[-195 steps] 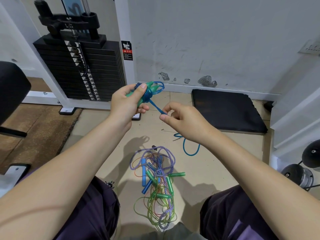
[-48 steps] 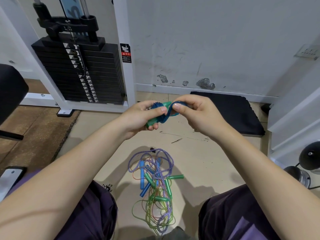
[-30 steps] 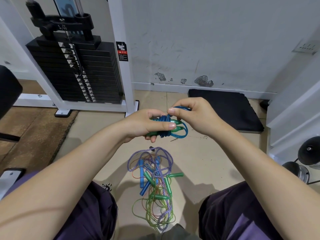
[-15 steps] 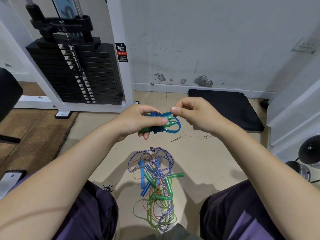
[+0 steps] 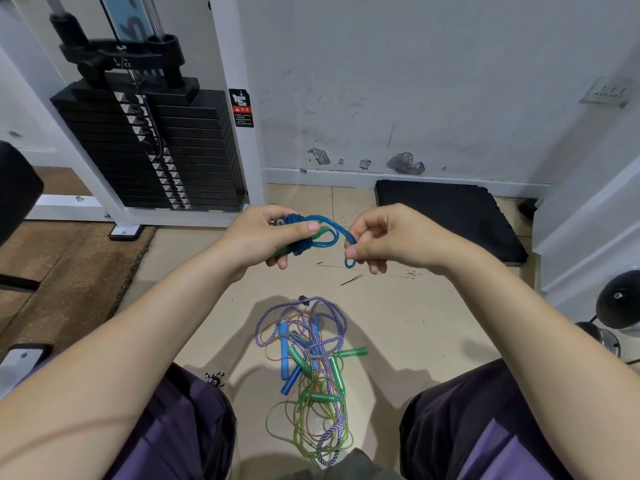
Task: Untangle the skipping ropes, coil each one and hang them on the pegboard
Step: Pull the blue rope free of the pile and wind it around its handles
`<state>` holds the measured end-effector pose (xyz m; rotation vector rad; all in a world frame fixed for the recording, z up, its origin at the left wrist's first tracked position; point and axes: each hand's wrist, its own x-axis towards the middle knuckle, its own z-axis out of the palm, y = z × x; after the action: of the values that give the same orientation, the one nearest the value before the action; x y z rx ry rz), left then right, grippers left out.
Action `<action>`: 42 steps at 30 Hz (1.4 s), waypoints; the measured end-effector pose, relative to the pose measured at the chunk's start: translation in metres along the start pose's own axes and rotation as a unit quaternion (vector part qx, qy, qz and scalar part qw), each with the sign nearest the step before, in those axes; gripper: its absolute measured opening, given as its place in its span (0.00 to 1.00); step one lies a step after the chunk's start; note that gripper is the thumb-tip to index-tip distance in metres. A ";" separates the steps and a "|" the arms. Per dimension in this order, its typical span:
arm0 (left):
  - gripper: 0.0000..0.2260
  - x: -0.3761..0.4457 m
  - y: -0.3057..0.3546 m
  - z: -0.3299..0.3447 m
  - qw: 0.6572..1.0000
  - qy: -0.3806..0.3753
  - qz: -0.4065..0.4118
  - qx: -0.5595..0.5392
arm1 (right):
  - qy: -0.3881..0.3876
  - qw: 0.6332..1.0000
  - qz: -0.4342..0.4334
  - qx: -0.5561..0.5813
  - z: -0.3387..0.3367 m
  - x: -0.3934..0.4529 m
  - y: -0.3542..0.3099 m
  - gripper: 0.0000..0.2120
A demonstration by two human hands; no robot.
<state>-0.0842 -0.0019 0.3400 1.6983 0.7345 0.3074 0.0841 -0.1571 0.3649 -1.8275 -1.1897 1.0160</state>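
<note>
My left hand (image 5: 268, 235) grips a coiled blue skipping rope (image 5: 325, 230) wound around its green handles, thumb pressed on top. My right hand (image 5: 388, 239) pinches the loose blue end of that rope a short way to the right, so a loop stretches between the hands. On the floor between my knees lies a tangle of ropes (image 5: 311, 368): a purple-white braided one, thin green and orange cords, with blue and green handles among them. No pegboard is in view.
A weight-stack machine (image 5: 149, 147) with a white frame stands at the back left. A black foam mat (image 5: 446, 216) lies against the wall at the back right. Dark round weights (image 5: 620, 304) sit at the right edge. Brown rubber flooring (image 5: 69, 268) lies left.
The rope's tail was wound onto the bundle held by my left hand. In the last half second my right hand drew the rope's end out to the right, opening a loop.
</note>
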 end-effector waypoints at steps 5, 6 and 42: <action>0.14 0.000 -0.002 0.003 1.000 -0.020 0.010 0.007 | 0.036 0.985 -0.022 0.167 0.000 0.002 -0.001 0.06; 0.14 0.001 -0.002 0.005 1.000 -0.025 0.015 0.010 | 0.045 0.983 -0.018 0.175 0.002 0.003 0.000 0.05; 0.24 -0.003 0.006 0.001 0.982 -0.061 0.029 -0.176 | 0.072 0.982 -0.012 0.173 0.004 0.005 0.001 0.06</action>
<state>-0.0842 -0.0053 0.3456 1.3907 0.5071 0.3476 0.0826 -0.1519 0.3608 -1.5793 -0.8843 0.9902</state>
